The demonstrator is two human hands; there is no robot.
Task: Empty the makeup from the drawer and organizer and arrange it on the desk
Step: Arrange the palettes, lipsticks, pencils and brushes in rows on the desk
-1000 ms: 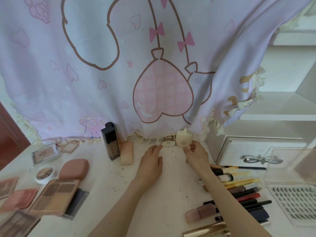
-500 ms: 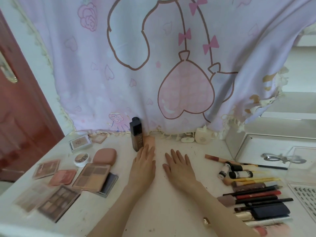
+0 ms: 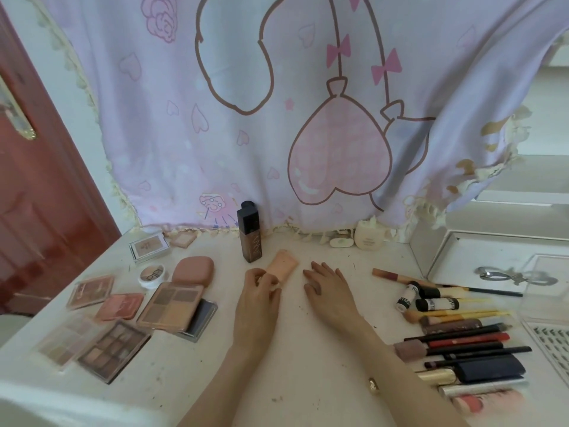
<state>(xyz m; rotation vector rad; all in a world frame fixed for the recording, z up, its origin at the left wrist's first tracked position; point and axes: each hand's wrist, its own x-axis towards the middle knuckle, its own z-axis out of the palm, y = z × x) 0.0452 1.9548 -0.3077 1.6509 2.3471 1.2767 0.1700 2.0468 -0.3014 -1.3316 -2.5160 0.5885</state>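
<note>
A peach squeeze tube lies on the white desk in front of a tall dark foundation bottle. My left hand grips the tube's near end with curled fingers. My right hand rests flat on the desk just right of the tube, fingers spread. Palettes and a pink compact lie at the left. Brushes, pencils and lipsticks lie in a row at the right.
A cream jar and a small white case sit at the back under the hanging pink cloth. A white organizer with an eyelash curler stands at the right, a lash tray beside it. A red door is at the left.
My view swung left. Both hands drew back from the cream jar toward the desk's middle. My left hand then curled around the peach tube's end, and the tube now lies tilted.
</note>
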